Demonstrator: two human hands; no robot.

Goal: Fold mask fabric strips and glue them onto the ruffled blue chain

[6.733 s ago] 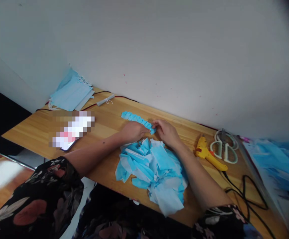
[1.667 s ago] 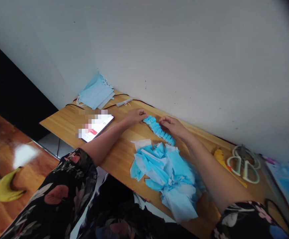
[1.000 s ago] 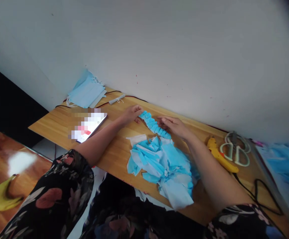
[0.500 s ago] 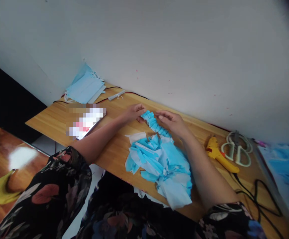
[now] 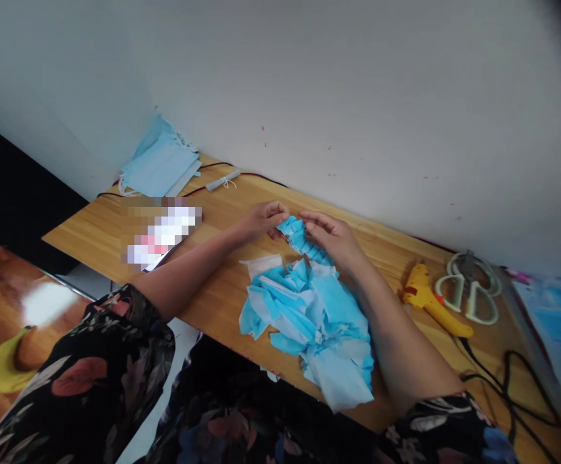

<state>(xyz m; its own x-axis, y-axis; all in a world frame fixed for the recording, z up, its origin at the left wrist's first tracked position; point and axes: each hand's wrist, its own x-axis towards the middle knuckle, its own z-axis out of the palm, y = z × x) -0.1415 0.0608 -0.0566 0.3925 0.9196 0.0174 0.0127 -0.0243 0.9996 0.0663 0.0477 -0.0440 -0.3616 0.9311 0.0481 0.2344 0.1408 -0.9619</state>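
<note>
The left hand (image 5: 265, 219) has moved along the pleated blue strip (image 5: 303, 242) since the first frame, from right end to left.
Its grip is pinched on that end, seemingly steadying the folds; the right hand's grip (image 5: 334, 237) is loose and partly open alongside, contact unclear. The strip lies on the bench (image 5: 217, 303) behind the fabric pile (image 5: 304, 309); the glue gun (image 5: 437, 303) sits rightward, perhaps for easy reach.

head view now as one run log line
left hand: at strip end | right hand: by strip | scraps: heaped nearer wearer | glue gun: beside scissors
</note>
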